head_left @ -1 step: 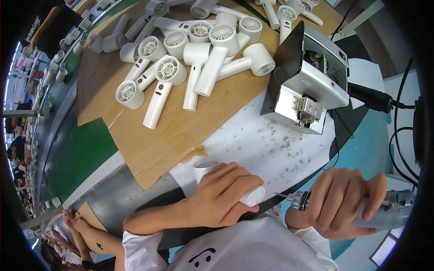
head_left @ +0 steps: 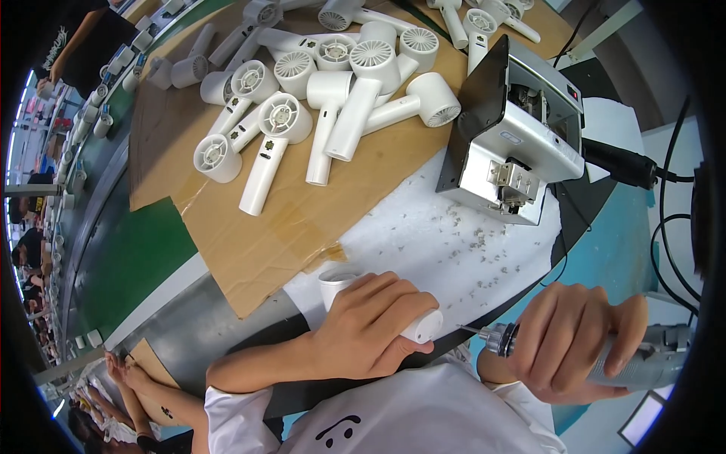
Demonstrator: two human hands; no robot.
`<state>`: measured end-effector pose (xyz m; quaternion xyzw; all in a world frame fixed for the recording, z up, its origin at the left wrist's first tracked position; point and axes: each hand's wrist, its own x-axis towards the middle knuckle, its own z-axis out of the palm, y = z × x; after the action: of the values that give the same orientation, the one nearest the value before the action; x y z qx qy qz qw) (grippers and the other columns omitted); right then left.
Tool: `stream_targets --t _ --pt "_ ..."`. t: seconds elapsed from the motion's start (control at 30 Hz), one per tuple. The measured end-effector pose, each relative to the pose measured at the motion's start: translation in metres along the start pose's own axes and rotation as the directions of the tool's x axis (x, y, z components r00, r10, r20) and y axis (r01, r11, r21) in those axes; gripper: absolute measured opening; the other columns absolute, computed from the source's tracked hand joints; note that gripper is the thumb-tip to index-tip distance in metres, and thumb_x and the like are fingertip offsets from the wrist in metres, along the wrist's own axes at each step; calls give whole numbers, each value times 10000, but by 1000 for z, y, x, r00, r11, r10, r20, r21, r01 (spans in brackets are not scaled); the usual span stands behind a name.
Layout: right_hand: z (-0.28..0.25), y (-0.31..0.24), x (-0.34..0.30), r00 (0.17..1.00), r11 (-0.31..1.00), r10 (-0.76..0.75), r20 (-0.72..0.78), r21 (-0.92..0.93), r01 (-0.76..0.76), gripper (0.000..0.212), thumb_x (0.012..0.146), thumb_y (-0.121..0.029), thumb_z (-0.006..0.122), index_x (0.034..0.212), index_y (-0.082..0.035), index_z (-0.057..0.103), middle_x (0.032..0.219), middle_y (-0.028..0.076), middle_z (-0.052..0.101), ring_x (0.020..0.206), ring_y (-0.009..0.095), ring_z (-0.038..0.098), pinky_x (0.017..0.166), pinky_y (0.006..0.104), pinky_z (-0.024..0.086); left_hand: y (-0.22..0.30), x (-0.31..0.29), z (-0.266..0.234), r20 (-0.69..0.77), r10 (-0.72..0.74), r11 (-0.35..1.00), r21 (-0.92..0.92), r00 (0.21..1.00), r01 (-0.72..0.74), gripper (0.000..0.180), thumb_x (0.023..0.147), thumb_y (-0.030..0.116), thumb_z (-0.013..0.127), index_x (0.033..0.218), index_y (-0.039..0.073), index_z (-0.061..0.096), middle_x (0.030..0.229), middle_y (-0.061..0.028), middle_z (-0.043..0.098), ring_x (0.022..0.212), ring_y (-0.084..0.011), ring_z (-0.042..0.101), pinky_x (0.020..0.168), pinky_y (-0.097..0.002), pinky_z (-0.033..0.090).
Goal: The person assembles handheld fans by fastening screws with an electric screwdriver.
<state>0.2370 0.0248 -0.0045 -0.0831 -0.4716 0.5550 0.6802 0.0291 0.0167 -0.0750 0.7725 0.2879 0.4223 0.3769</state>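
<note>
My left hand (head_left: 374,321) is wrapped round the handle of a white handheld fan (head_left: 425,327), whose flat end pokes out past my thumb and faces right. The fan's round head shows beyond my knuckles; my fingers hide the handle's middle. A grey electric screwdriver (head_left: 495,338) lies in my closed right hand (head_left: 578,340). Its thin bit points left at the handle's end, with a small gap between them. Small dark marks dot that end face, too small to make out.
White handheld fans (head_left: 280,117) lie heaped on brown cardboard (head_left: 265,250) at the back. A metal-and-black screw-feeding machine (head_left: 514,144) stands at right, with cables (head_left: 665,197) beyond. Tiny screws litter a white sheet (head_left: 408,242). Another person's hands (head_left: 128,371) rest at lower left, near a conveyor (head_left: 144,250).
The fan in my left hand has tilted very slightly, its head shifting a touch left. My right hand and the screwdriver have hardly moved.
</note>
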Motion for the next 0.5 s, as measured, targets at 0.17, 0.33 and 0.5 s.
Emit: stream_targets --t 0.17,0.33,0.5 --pt "15 14 9 992 993 -118 37 -21 119 438 948 -498 533 872 -82 421 389 16 479 260 110 414 296 244 413 1 -1 4 11 -19 999 32 1000 19 350 720 102 723 1013 -31 585 821 -144 615 619 -294 567 555 -346 455" --pt "7 20 11 993 1000 17 116 1 -18 459 950 -529 507 860 -86 426 397 18 483 264 119 422 309 246 419 0 1 5 32 -43 998 51 999 41 305 749 132 717 976 -30 593 792 -136 605 614 -298 567 550 -362 463" --pt "2 14 10 995 998 59 80 0 -59 454 951 -530 499 874 -90 421 402 15 486 265 117 428 307 244 415 1 3 7 17 -42 999 33 999 42 300 768 163 715 965 -30 596 789 -137 601 617 -299 568 554 -360 470"
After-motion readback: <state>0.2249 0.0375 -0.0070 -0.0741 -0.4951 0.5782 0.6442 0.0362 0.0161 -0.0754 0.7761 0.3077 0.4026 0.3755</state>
